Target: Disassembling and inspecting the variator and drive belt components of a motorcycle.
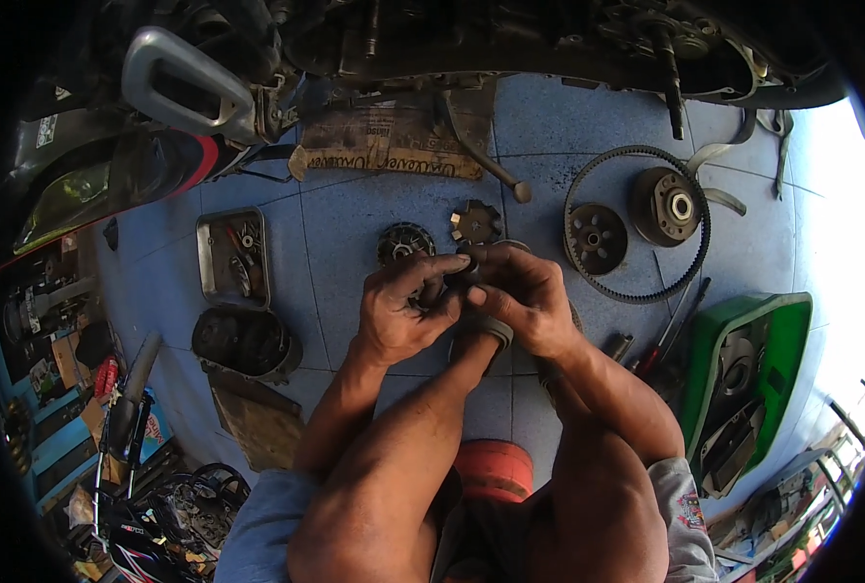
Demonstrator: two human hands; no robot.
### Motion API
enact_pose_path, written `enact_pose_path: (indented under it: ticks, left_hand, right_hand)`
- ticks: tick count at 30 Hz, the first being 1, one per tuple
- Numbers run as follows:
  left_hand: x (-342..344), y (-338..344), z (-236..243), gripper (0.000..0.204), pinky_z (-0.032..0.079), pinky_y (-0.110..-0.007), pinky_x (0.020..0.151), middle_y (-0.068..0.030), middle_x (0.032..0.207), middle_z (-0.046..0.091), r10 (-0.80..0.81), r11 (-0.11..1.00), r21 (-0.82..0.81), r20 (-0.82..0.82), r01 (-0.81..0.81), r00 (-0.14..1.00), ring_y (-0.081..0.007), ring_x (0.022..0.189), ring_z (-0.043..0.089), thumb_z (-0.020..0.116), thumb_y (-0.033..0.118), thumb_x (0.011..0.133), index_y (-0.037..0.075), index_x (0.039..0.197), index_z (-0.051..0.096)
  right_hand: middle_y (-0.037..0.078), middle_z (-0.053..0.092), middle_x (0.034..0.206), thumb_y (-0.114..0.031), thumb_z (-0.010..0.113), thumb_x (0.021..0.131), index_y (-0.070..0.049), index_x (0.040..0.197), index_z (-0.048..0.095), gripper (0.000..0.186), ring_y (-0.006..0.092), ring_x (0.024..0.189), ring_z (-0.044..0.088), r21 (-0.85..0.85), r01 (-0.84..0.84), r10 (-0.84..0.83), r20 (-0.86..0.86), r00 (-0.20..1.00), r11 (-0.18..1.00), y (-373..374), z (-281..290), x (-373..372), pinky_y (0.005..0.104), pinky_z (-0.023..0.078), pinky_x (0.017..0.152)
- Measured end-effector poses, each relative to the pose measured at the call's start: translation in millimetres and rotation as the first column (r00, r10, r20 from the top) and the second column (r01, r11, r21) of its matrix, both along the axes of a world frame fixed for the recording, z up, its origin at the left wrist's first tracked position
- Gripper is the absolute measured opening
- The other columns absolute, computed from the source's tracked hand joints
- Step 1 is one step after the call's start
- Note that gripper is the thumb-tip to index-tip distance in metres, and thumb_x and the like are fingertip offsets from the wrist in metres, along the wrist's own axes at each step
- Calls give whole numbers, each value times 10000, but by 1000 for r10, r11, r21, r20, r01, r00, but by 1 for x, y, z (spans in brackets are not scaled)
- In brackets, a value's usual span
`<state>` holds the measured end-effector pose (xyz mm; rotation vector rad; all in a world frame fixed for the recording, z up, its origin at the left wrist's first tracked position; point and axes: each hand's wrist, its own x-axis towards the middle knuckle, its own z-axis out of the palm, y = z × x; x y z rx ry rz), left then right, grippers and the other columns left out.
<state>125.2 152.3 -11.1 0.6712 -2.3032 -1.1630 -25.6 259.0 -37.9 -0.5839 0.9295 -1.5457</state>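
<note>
On the left of the blue tiled floor (355, 223), a metal tray (204, 257) holds tools and small parts, and just beyond its near edge sits a dark round pan (279, 367). Toward the floor's far edge lies a stained piece of cardboard (350, 141), with print across it and handwritten lettering along its near edge. Nearer the middle, the left hand (394, 311) is curled nearly closed, thumb and forefinger bent in on a small dark part (468, 271). That part sits between the two hands, to the right of the left fingertips; its exact shape is too hidden to tell. A round finned part (406, 240) and a notched disc (476, 222) lie beyond. The right hand (535, 301) pinches the part from the other side, thumb and forefinger almost together. Farther right, a toothed belt (709, 228) loops around a drum (596, 241) and a thicker round part (664, 206). At the floor's right stands a green bin (792, 335) of dark covers.
</note>
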Motion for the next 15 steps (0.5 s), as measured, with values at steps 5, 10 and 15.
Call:
enact_pose_path:
  ticks: [5,10,15]
  left_hand:
    - [3,3,0,382,431,-225,512,-29,746,638,21,997,75,-73,-16,997,-62,538,497,714,-9,703,54,1075,653]
    - [4,8,6,356,408,-213,479,-13,710,627,102,989,113,-55,-95,993,-42,514,486,734,10,708,48,1052,650]
    - [-2,7,16,352,387,-211,459,-11,686,608,65,991,-114,-79,-74,995,-46,484,460,738,-5,687,31,1026,650]
  right_hand:
    - [113,641,1044,-58,613,897,70,1219,536,355,138,941,603,16,-38,38,36,999,999,3,5,-1,286,505,828]
    - [111,642,1044,-75,574,925,70,1246,524,356,129,924,596,13,-50,49,67,997,999,5,7,1,281,505,792]
    - [125,632,1122,-34,587,904,62,1251,523,365,166,1033,594,-9,-25,25,59,998,1000,7,14,0,308,492,898]
